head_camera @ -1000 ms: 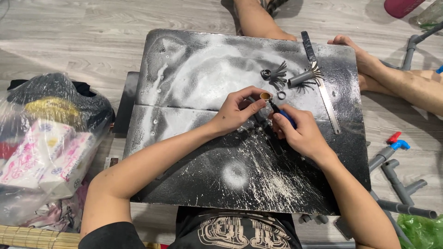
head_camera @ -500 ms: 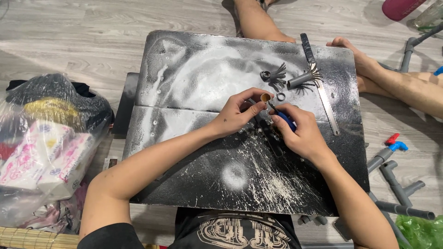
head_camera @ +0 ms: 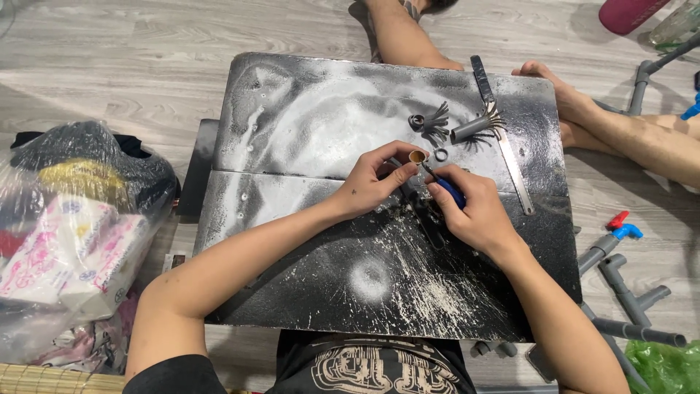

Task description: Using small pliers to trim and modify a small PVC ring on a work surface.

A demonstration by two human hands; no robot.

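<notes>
- The left hand (head_camera: pixel 375 182) pinches a small tan ring-shaped piece (head_camera: pixel 417 156) between thumb and fingertips, holding it just above the middle of the black, white-sprayed board serving as tabletop (head_camera: pixel 292 182).
- The right hand (head_camera: pixel 474 211) grips a thin blue-handled tool (head_camera: pixel 446 190), its tip touching the ring's rim.
- To work cleanly, it seems wise to keep both wrists braced on the board, use light pressure, and turn the ring rather than the tool.
- Just beyond lie a small dark ring (head_camera: pixel 441 155), a short grey tube with splayed bristles (head_camera: pixel 472 128) and a long flat metal strip (head_camera: pixel 503 138).
- Grey plastic pipe fittings (head_camera: pixel 627 284) lie on the floor to the right.
</notes>
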